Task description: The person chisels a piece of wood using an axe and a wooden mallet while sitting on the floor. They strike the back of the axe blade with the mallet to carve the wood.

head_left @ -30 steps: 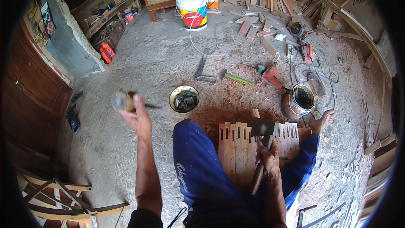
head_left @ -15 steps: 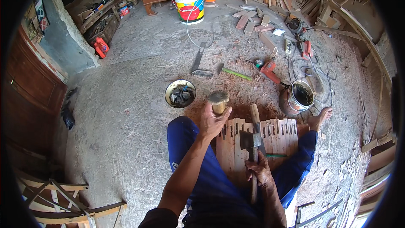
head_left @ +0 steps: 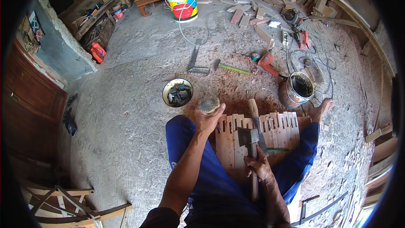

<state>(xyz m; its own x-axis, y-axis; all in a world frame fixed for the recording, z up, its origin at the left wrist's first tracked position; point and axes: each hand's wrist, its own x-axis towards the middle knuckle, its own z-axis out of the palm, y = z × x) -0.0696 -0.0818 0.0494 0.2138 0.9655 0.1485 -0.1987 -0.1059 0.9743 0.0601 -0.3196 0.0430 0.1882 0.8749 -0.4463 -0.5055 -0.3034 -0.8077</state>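
My left hand [head_left: 206, 120] is closed around a short, rounded wooden block [head_left: 209, 105] with a worn grey end, beside the slats. In my right hand [head_left: 258, 165] is the wooden handle of a hatchet [head_left: 248, 137], its blade pointing left above the wood. Between my legs lies a row of pale wooden slats [head_left: 232, 147] with slots cut near their far ends. A chisel [head_left: 253, 108] with a wooden handle rests on them, partly behind the hatchet head. The thin green pencil-like stick [head_left: 277, 150] lies right of the hatchet.
Beyond the slats are a bowl of dark pieces [head_left: 178, 93], a square [head_left: 197, 69], a green-handled tool [head_left: 233, 69] and a red drill [head_left: 268, 64]. A dirty bucket [head_left: 296, 89] and cables stand right. Offcuts [head_left: 249, 17] and a colourful bucket [head_left: 182, 5] lie farther back.
My left hand has tipped the block, so its round grey end faces me more. The hatchet has stayed nearly still in my right hand, and the whole view has shifted slightly.
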